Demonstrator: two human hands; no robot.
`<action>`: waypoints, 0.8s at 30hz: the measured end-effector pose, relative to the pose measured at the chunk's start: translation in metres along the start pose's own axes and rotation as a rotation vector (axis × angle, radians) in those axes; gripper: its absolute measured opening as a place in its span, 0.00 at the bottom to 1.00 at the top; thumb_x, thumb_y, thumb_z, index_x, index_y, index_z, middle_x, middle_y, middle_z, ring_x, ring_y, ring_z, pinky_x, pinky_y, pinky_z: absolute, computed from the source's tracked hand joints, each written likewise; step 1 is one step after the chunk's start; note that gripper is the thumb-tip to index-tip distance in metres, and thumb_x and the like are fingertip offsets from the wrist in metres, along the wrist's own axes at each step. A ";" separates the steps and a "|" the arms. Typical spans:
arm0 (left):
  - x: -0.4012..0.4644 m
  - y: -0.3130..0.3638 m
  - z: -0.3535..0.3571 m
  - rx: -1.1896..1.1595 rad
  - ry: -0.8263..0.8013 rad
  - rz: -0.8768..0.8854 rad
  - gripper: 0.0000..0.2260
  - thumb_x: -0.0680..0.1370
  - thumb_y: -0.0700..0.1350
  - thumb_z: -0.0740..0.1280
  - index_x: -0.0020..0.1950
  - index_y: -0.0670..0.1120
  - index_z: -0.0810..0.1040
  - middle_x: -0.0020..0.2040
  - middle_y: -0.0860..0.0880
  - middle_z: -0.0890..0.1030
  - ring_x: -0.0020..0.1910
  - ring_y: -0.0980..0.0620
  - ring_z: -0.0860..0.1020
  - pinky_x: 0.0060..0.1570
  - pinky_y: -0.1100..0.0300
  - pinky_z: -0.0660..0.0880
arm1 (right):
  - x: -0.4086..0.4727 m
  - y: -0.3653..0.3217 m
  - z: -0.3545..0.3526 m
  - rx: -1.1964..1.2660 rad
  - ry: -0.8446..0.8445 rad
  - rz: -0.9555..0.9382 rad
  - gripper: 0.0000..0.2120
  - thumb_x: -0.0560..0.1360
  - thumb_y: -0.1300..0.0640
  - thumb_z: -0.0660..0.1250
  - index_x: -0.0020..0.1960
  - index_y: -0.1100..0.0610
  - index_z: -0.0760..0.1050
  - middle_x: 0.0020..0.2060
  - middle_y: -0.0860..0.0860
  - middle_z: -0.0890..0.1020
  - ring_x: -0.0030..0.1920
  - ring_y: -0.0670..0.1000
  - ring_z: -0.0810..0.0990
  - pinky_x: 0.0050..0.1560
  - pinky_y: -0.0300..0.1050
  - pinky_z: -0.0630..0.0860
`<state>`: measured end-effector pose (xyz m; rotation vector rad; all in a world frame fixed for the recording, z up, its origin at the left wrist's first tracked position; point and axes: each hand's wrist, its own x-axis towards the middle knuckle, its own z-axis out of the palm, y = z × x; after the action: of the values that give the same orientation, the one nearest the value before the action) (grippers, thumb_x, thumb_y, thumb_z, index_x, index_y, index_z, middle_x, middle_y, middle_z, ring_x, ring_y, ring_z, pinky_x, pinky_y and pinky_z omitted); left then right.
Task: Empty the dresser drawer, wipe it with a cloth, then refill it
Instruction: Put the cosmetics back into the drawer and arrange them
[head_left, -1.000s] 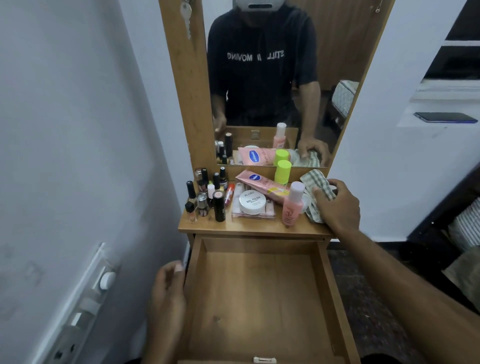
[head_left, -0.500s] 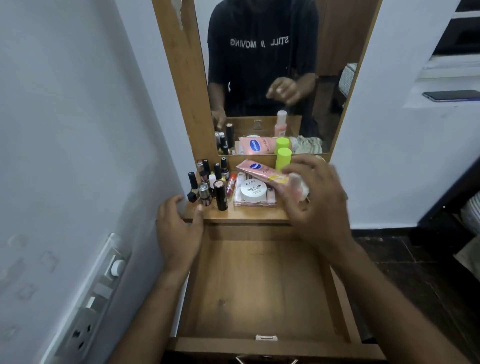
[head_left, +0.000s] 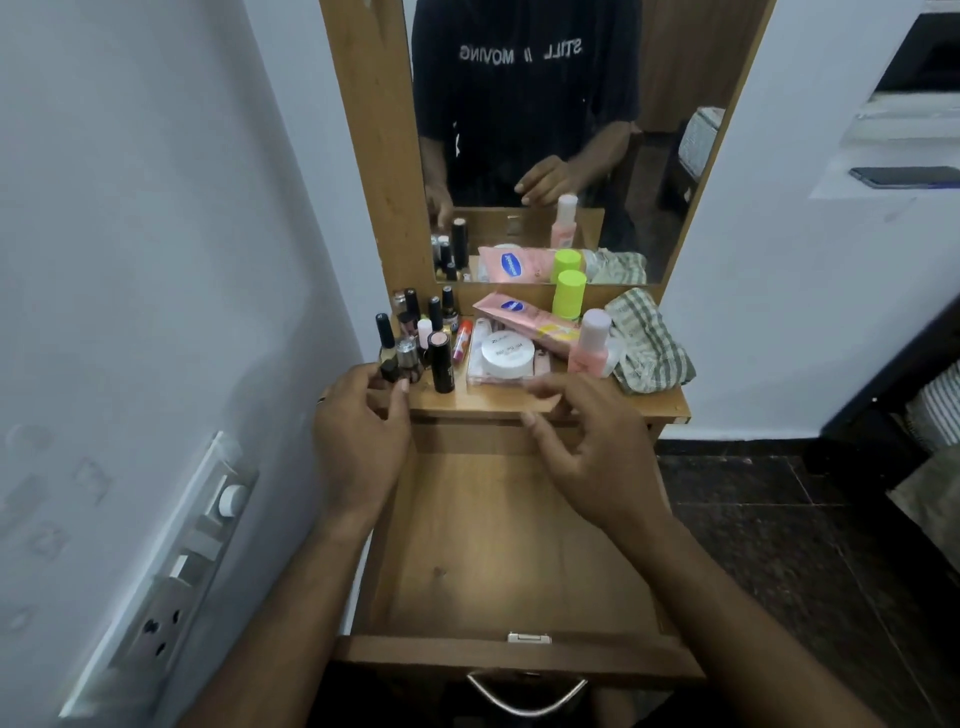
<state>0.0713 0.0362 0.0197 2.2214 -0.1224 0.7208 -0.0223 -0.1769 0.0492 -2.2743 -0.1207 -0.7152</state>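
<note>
The drawer stands pulled out and bare, its handle partly cut off at the bottom edge. The left hand curls round a small dark bottle at the dresser top's corner, which the fingers mostly hide. The right hand, blurred, hovers loosely curled and holding nothing before the white jar; the checked cloth lies bunched at the top's right end.

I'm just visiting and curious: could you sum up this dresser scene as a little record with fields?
drawer: pulled open, nothing inside
dresser top: crowded with cosmetics
cloth: checked, bunched at the right end of the top
jar: white, round, near the middle
pink bottle: upright beside the cloth
left hand: pinches a small dark bottle at the top's left edge
right hand: loosely curled, holds nothing, reaching toward the jar
stage: likely starting to refill
</note>
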 end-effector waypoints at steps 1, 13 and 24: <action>-0.003 0.003 -0.002 -0.022 -0.001 0.002 0.08 0.78 0.48 0.72 0.53 0.46 0.82 0.43 0.52 0.82 0.40 0.55 0.78 0.41 0.58 0.78 | 0.007 0.000 0.003 -0.003 -0.014 0.024 0.11 0.76 0.54 0.72 0.58 0.54 0.80 0.50 0.46 0.82 0.45 0.41 0.78 0.45 0.30 0.74; -0.049 -0.024 0.015 0.004 -0.335 -0.193 0.05 0.71 0.44 0.76 0.43 0.52 0.82 0.40 0.55 0.83 0.44 0.51 0.81 0.46 0.59 0.76 | 0.070 0.001 0.072 0.045 -0.072 0.061 0.22 0.73 0.50 0.74 0.65 0.51 0.75 0.52 0.45 0.79 0.51 0.47 0.79 0.53 0.49 0.80; -0.036 -0.026 0.036 0.378 -0.320 -0.314 0.10 0.70 0.52 0.78 0.49 0.53 0.85 0.62 0.48 0.73 0.66 0.43 0.67 0.61 0.49 0.62 | 0.068 0.012 0.090 -0.035 -0.021 0.046 0.24 0.72 0.49 0.75 0.65 0.52 0.75 0.53 0.47 0.81 0.51 0.44 0.76 0.51 0.42 0.77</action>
<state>0.0656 0.0233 -0.0361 2.6230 0.2196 0.2247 0.0799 -0.1332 0.0259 -2.3107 -0.0665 -0.6741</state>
